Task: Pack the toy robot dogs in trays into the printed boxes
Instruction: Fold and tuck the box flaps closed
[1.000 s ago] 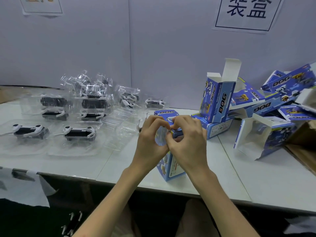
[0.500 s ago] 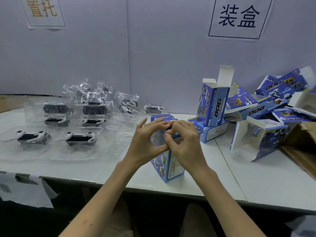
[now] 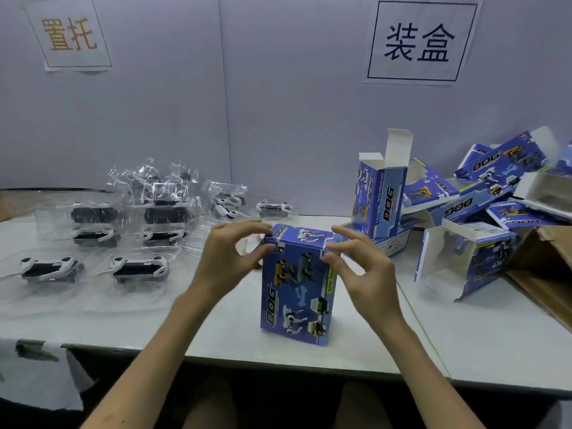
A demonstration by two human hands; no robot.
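While printed box [image 3: 297, 289] stands upright, L hand [image 3: 229, 258] & R hand [image 3: 365, 274], half-curled, pinch its top corners

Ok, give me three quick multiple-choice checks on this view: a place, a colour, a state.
1. Where do the black-and-white toy robot dogs in clear plastic trays lie, relative to the upright blue printed cardboard box between the hands?
A. To its right
B. To its left
C. On top of it

2. What colour are the characters on the left paper wall sign?
A. Black
B. Green
C. Orange

3. How is the top of that box?
A. Closed flat
B. Flap standing up
C. Torn off

1 B: the trays lie on the white table left of it.
2 C: its print is orange.
3 A: the lid lies flat, with the left hand and right hand pinching its top corners.
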